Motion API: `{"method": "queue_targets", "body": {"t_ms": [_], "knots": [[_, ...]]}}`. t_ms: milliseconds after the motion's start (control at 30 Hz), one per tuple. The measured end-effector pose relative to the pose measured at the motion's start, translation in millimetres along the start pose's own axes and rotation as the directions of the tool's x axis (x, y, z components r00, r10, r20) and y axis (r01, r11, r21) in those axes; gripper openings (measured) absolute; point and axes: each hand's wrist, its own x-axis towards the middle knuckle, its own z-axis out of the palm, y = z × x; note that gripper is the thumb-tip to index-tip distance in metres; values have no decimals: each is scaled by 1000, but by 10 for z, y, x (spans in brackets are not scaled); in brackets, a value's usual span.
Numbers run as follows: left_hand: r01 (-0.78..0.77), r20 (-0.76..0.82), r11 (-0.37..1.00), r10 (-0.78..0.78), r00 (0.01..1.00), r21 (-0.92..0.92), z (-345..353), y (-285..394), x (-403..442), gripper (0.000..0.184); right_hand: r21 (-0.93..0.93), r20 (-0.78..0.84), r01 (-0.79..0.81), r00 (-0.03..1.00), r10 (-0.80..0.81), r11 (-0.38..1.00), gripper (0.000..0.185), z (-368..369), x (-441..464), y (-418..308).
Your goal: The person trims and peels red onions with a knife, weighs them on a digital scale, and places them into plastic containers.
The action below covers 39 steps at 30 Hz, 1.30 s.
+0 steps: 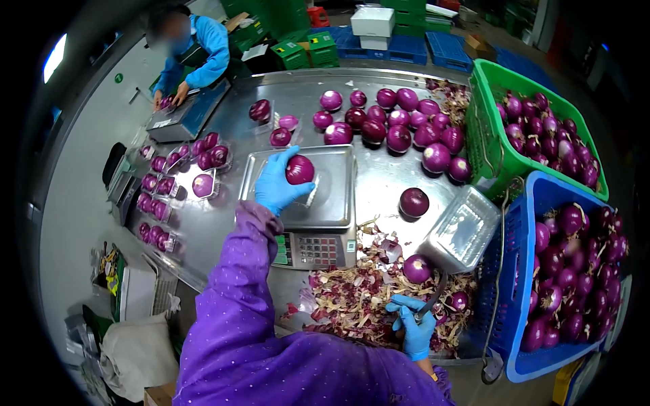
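Observation:
My left hand (279,183), in a blue glove, is over the metal pan of a weighing scale (332,203), its fingers around a red onion (299,170). Something clear, perhaps a tray, shows beneath the onion. At the lower right, my right hand (414,327), also gloved in blue, is closed around the handle of a dark tool, seemingly a knife (435,298). It hovers above a heap of onion peels (359,298). A peeled onion (417,268) lies just above that hand, beside a stack of clear trays (462,227).
Many onions (398,139) lie beyond the scale. A green crate (487,128) and a blue crate (518,271) of onions stand right. Packed onion trays (203,185) sit left. A co-worker (203,47) handles onions at a machine (183,122) at the upper left.

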Motion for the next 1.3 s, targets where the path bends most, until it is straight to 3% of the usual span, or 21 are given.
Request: {"method": "queue_targets", "body": {"t_ms": [167, 267, 367, 433, 467, 633, 1067, 1167, 1300], "knots": [[97, 104, 984, -114, 988, 152, -28, -608, 36, 82, -31, 101, -21, 995, 24, 999, 24, 139, -56, 17], [1, 109, 993, -14, 994, 118, 45, -804, 2, 81, -53, 80, -24, 996, 28, 998, 24, 159, -91, -19], [-134, -187, 951, 190, 964, 279, -290, -628, -22, 79, -68, 28, -4, 1000, 6, 998, 23, 158, -115, -42], [-156, -381, 953, 250, 890, 261, -591, -686, -30, 73, -72, 7, 0, 1000, 0, 997, 23, 147, -138, -28], [-144, -435, 977, 200, 878, 159, -765, -650, -75, 67, -74, 14, -4, 1000, 5, 997, 23, 146, -150, -21], [-91, -543, 982, 169, 823, 167, -1375, -682, -445, 63, -101, 53, -28, 998, 34, 995, 23, 257, -180, -5], [-154, -543, 955, 272, 795, 252, -1323, -751, -442, 59, -102, 41, -36, 998, 40, 994, 22, 297, -208, -30], [-170, -524, 960, 266, 809, 224, -1196, -623, -308, 56, -100, 26, -29, 999, 32, 995, 22, 282, -197, -15], [-363, -334, 932, 343, 878, 4, -778, -125, -87, 48, -100, 11, -37, 999, 38, 994, 21, 277, -164, 19]]}}
